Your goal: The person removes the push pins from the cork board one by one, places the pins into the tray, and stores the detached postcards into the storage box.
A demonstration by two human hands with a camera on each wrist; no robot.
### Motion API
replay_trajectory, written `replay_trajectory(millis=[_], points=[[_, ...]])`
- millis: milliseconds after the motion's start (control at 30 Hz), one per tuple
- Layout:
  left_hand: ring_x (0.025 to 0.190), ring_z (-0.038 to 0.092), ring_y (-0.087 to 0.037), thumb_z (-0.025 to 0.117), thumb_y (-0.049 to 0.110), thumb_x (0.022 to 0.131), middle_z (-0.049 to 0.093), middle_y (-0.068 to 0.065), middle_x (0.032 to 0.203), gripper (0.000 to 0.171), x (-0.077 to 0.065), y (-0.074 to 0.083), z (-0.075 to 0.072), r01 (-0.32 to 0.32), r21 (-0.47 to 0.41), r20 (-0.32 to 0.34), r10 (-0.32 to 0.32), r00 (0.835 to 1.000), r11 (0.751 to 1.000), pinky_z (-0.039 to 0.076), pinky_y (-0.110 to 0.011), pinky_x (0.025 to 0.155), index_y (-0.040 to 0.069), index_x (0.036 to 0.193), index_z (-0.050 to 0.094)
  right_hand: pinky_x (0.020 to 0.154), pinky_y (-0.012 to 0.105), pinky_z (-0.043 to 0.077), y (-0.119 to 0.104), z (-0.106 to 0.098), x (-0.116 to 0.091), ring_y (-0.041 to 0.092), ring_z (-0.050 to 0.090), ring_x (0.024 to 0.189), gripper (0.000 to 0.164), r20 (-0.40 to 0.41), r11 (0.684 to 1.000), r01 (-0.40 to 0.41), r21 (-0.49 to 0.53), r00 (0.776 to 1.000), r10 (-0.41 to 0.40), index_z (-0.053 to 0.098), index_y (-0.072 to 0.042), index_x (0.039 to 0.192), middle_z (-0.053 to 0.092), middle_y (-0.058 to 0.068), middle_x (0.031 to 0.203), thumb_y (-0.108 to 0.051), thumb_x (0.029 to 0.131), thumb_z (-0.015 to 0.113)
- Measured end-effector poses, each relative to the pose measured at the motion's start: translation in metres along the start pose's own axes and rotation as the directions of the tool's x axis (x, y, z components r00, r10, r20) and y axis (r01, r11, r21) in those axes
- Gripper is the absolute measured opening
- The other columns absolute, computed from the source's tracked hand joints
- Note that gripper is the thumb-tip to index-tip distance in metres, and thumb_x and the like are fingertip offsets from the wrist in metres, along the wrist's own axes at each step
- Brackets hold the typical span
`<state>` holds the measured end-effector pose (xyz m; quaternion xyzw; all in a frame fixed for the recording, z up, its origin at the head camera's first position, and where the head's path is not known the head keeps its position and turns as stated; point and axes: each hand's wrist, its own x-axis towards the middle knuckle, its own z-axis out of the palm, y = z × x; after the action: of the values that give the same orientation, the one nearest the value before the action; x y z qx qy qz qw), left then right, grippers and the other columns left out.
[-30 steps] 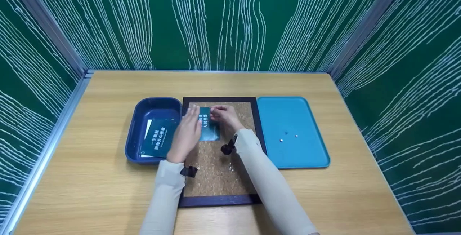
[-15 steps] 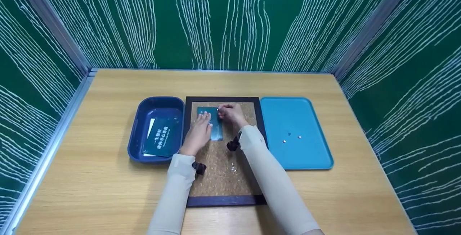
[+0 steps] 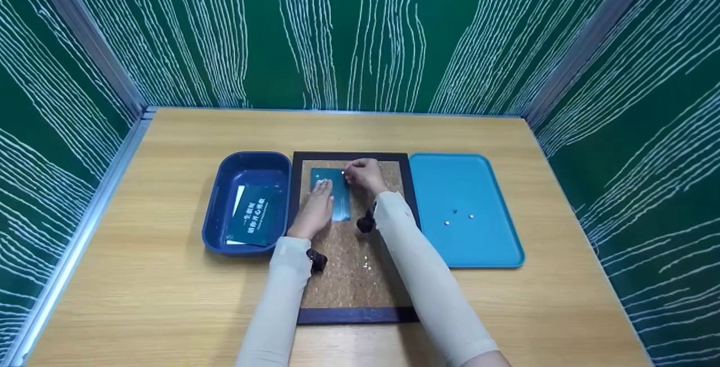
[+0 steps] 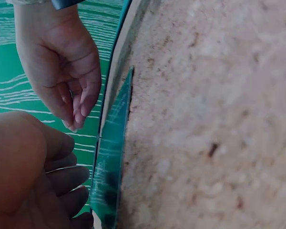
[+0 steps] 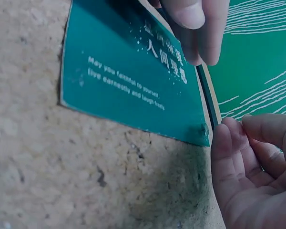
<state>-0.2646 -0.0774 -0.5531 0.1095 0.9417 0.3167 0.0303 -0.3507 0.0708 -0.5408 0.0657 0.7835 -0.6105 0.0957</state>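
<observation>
A dark green card (image 3: 340, 206) with white lettering lies near the top of the cork board (image 3: 332, 277). My left hand (image 3: 317, 209) lies across its left part, fingers stretched out. At the card's upper right corner, my right hand (image 3: 364, 175) curls its thumb and fingers at a small shiny push pin (image 5: 205, 129). In the right wrist view, the fingertips are right beside the pin, and the card bears white Chinese and English text. The left wrist view has the card edge-on, with both hands near it.
Left of the board, a dark blue bin (image 3: 209, 218) holds more cards (image 3: 250, 215). To its right lies a light blue tray (image 3: 450, 175) with several small pins (image 3: 471, 216). Clear pins (image 3: 367, 263) are on the lower cork. Green walls with white lines surround the table.
My left hand has moved right and slightly down along the card, uncovering its upper left part. My right hand stays at the upper right corner, where the pin now shows. The view shifts slightly.
</observation>
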Motion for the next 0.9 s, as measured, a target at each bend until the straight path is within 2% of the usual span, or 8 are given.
replay_trajectory(millis=[367,633,900], points=[[0.146,0.023,-0.033,0.035,0.014,0.104,0.030,-0.020,0.154,0.046,0.006,-0.002,0.004,0.013,0.065,0.037,-0.016,0.999,0.998,0.020,-0.052,0.119,-0.005,0.146,0.034,0.064,0.022,0.058,0.002,-0.001,0.006,0.011,0.063,0.066,0.017,0.028,0.997,-0.079,0.007,0.996,0.079,0.068,0.004,0.102,0.064,0.006,0.081,-0.005,0.094,0.058],[0.144,0.026,-0.036,0.038,0.011,0.102,0.031,-0.024,0.153,0.045,0.006,-0.005,0.005,-0.024,0.082,0.028,0.022,0.999,0.996,0.023,-0.054,0.117,-0.007,0.143,0.037,0.062,0.021,0.057,0.007,0.001,0.009,0.012,0.062,0.066,0.014,0.020,0.996,-0.086,-0.002,0.996,0.086,0.068,0.003,0.098,0.064,0.006,0.080,-0.005,0.093,0.057],[0.148,0.018,-0.031,0.038,0.013,0.103,0.024,-0.017,0.158,0.047,0.007,-0.007,0.005,0.008,0.070,0.104,-0.015,0.994,0.998,0.016,-0.048,0.121,-0.003,0.147,0.033,0.058,0.021,0.056,0.009,0.002,0.011,0.010,0.062,0.061,0.015,0.016,0.996,-0.048,-0.073,0.999,0.050,0.069,0.004,0.096,0.064,0.006,0.075,-0.007,0.092,0.060]])
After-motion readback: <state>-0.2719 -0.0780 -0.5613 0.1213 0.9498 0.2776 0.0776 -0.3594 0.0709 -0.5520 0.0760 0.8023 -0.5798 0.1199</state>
